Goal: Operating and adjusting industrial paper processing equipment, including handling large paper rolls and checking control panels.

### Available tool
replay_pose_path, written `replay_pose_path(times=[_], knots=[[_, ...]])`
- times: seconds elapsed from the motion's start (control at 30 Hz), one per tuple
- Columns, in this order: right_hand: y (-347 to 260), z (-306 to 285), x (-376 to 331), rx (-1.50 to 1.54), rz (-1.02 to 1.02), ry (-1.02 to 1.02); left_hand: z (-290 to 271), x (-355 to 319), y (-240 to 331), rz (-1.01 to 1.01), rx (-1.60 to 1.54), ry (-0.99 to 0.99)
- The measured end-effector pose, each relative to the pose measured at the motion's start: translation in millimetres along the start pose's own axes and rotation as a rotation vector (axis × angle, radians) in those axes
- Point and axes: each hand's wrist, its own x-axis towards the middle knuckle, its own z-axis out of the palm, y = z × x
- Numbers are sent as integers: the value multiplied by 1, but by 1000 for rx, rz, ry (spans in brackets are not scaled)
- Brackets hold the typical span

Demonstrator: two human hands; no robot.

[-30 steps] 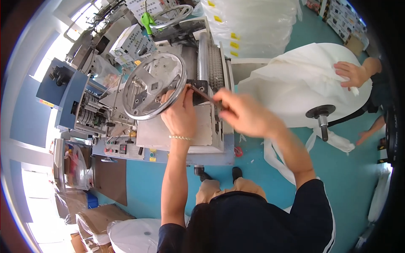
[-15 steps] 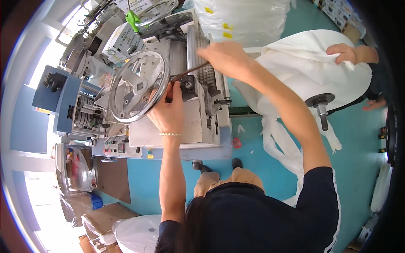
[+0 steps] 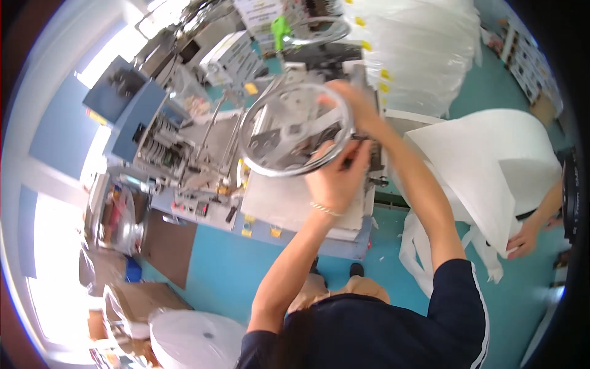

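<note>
A large chrome handwheel [image 3: 348, 117] stands over the machine in front of me. My left hand [image 3: 338, 178], with a pale bracelet at its wrist, is at the near right of its rim. Its fingers are closed around something dark that I cannot make out. My right hand [image 3: 355, 107] is beyond it at the wheel's far right side, smeared by motion. Its fingers look curled, and what they hold is hidden. The machine's pale flat cover [image 3: 295, 200] lies below my left hand.
At the right, another person's hand [image 3: 523, 241] touches the edge of a big white material roll [image 3: 522, 138]. Loose white strips [image 3: 418, 246] hang to the floor. Plastic-wrapped stacks [image 3: 418, 55] stand behind. A green-handled tool [image 3: 281, 32] sits by a second wheel. Cardboard boxes [image 3: 144, 301] are at lower left.
My view has swung left, so the machine appears further right. My right hand, earlier on a thin dark rod, is now behind the wheel's rim. The other person's hand has moved down the white sheet.
</note>
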Motion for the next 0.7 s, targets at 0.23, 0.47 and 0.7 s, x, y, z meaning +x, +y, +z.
replay_pose_path(times=[0.23,0.47,0.7], knots=[[-129,-93,-107,-192,720,-54,-85,-39,-12,482,-3,-401],[-277,22,-76,57,890,27,-176,50,-121,665,-92,-580],[-288,130,14,-330,1001,587,-147,149,-167,654,-397,-695]])
